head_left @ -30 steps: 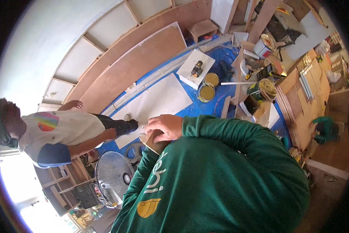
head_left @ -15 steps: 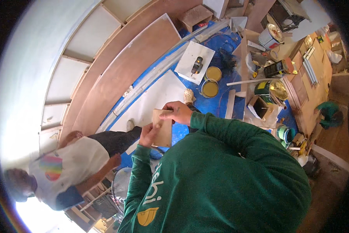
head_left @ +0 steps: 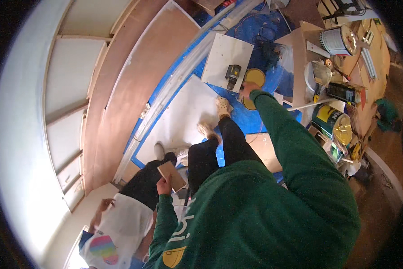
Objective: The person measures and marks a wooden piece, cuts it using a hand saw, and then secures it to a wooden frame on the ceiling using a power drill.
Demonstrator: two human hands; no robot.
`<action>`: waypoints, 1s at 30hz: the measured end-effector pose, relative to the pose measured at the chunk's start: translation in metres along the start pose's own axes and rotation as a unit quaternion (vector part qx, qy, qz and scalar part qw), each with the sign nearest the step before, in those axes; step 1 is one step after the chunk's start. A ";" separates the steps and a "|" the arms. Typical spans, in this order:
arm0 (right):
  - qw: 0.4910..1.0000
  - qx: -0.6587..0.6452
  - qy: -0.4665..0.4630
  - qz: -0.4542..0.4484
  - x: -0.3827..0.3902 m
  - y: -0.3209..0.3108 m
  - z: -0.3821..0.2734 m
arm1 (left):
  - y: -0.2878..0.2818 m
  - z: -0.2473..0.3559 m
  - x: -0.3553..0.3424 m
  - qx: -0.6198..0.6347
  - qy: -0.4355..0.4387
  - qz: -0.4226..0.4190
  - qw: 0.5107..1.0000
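Down by my left leg, my left hand (head_left: pixel 163 185) is wrapped round the edge of a small rectangular piece of wood (head_left: pixel 172 176). My right arm is stretched out, bringing my right hand (head_left: pixel 249 91) over a pair of round tins with yellow tops, the farther tin (head_left: pixel 255 77) and the nearer tin (head_left: pixel 249 104). The fingers there are small and partly hidden, so contact with a tin is unclear. Just left of that hand a black cordless drill (head_left: pixel 232 77) lies on a white board (head_left: pixel 224 50).
A person in a white shirt (head_left: pixel 120 224) is close at my left. Blue sheeting (head_left: pixel 237 117) and a large white panel (head_left: pixel 183 114) cover the floor. Long curved plywood (head_left: pixel 143 67) runs along the left. On the right, a cluttered bench holds a large can (head_left: pixel 338 40) and a green can (head_left: pixel 329 119).
The piece of wood has gone from both hands to my left hand alone, lower and nearer my leg. My right hand has let go and reached forward to the tins. The view has shifted.
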State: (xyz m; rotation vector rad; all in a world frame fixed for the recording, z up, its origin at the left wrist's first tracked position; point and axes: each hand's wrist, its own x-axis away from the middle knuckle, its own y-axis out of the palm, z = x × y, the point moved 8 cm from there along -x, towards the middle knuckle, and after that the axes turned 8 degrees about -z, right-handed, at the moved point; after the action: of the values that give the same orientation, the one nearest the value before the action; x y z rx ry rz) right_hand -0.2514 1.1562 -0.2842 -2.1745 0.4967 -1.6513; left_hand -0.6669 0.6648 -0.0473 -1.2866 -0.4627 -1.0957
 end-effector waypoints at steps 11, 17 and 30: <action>0.905 -0.374 0.153 0.137 -0.137 0.080 0.047 | -0.079 0.050 -0.209 -0.172 0.024 -0.021 0.984; 0.843 -0.368 0.239 0.312 -0.131 0.000 0.014 | -0.098 0.180 -0.230 -0.056 0.040 -0.086 0.994; 0.990 0.000 -0.088 -0.108 -0.199 0.012 -0.013 | -0.159 0.026 -0.286 -0.223 -0.023 -0.147 0.963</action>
State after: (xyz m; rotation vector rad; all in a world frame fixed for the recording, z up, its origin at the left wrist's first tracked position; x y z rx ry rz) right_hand -0.3156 1.2412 -0.4536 -2.4176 0.2169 -1.5421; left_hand -0.9240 0.8149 -0.1851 -1.6769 -0.4674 -1.4794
